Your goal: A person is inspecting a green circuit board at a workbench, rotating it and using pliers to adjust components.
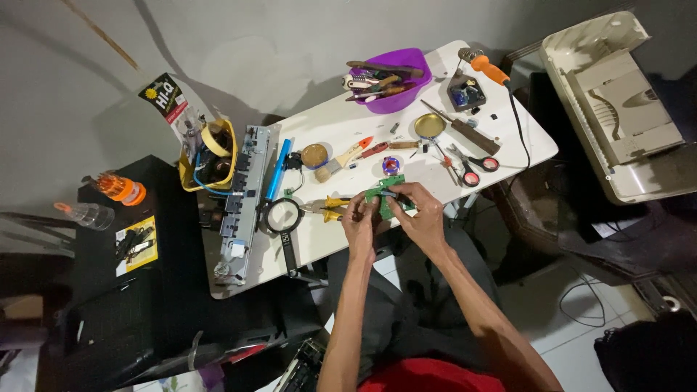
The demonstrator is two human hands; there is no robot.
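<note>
Both my hands meet over the near edge of a white table (348, 123). My left hand (361, 223) and my right hand (420, 212) together hold a small green circuit board (385, 192), pinched between the fingers. Yellow-handled pliers (328, 207) lie on the table just left of my left hand. A small round blue and red roll (391, 165) sits just beyond the board.
A purple tub of tools (396, 80), an orange-handled soldering iron (486, 69), red-handled scissors (472, 165), a brush (341, 161), a magnifier ring (282, 215) and a long grey metal part (243, 203) lie on the table. A beige printer cover (617, 101) stands at right; black cabinet (145, 290) at left.
</note>
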